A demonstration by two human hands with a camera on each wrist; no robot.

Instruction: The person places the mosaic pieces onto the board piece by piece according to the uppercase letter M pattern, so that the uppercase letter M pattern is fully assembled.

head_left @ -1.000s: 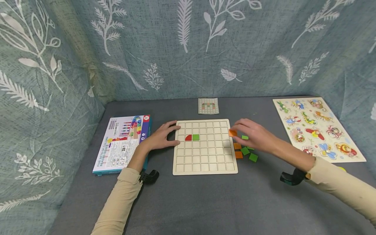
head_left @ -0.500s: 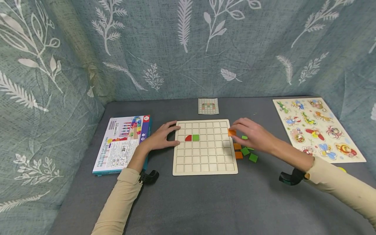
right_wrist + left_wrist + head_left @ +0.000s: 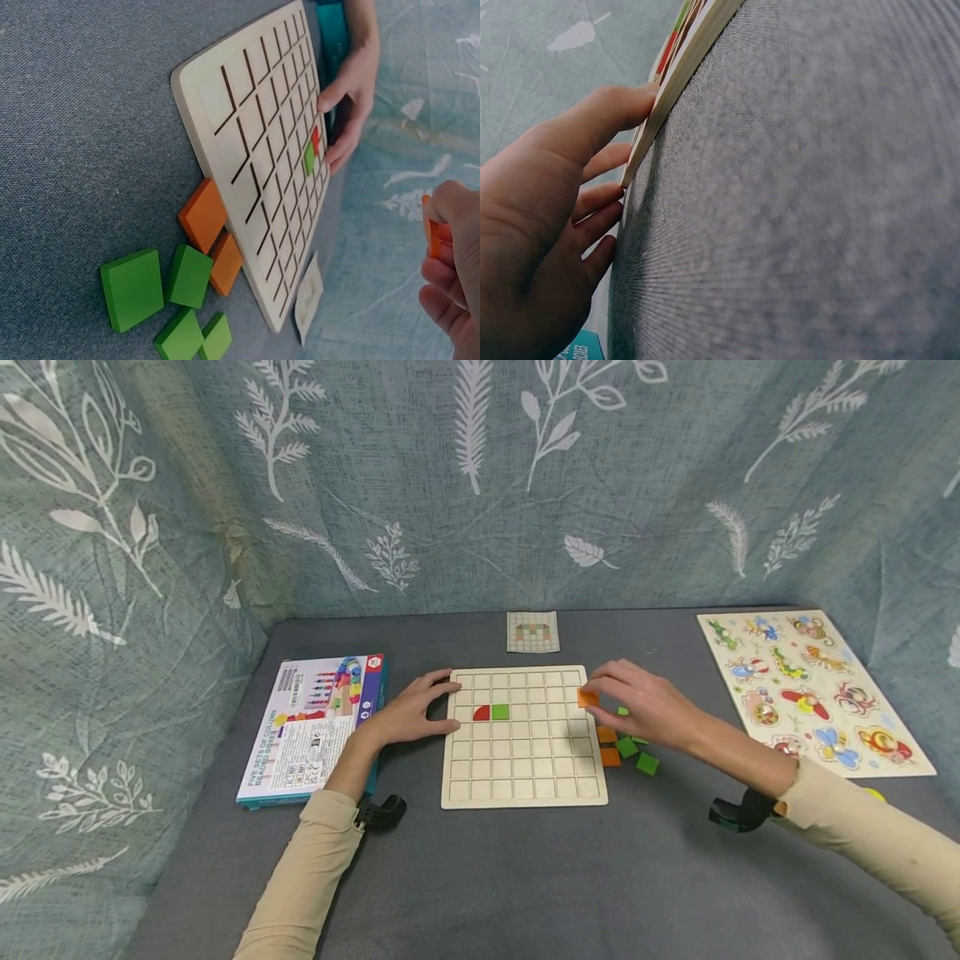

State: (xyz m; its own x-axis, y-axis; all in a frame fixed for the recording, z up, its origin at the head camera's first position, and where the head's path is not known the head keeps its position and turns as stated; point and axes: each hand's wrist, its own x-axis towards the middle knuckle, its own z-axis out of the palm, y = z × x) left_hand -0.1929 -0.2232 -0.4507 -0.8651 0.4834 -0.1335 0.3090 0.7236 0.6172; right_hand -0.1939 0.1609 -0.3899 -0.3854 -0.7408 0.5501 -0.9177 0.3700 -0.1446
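My right hand (image 3: pixel 637 697) pinches an orange square tile (image 3: pixel 588 698) between thumb and fingers, over the right edge of a wooden grid board (image 3: pixel 525 777). The right wrist view shows this tile (image 3: pixel 431 226) edge-on, lifted above the board. My left hand (image 3: pixel 412 710) rests its thumb and fingertips on the board's left edge, as the left wrist view also shows at the board's side (image 3: pixel 676 84). A red quarter-round tile (image 3: pixel 482 713) and a green square tile (image 3: pixel 500 712) sit side by side in the grid.
Several green tiles (image 3: pixel 132 289) and two orange tiles (image 3: pixel 204 215) lie at the board's right side. Behind the board lies a small pattern card (image 3: pixel 532 632). A box (image 3: pixel 311 727) lies at left, an insect picture board (image 3: pixel 817 689) at right.
My right hand has moved slightly left with the orange tile, bringing it over the board's right edge. My left hand has stayed in place.
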